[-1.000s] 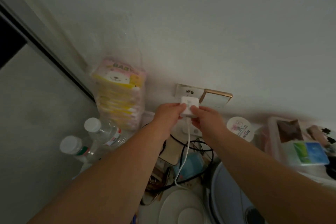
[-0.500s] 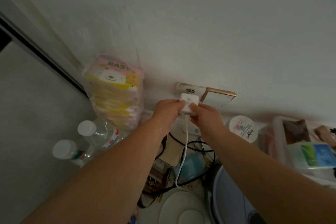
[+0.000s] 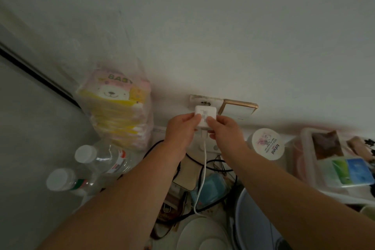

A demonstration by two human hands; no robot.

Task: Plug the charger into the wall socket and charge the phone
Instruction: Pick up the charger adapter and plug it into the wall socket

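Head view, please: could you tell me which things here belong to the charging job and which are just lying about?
Job: charger, its white cable, wall socket, left hand, right hand.
Lying about: baby wipes pack, two water bottles, round tub, plastic container.

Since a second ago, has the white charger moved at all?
Yes, slightly: the white charger, pinched by both hands, has edged up toward the wall socket, now overlapping the plate's lower edge.
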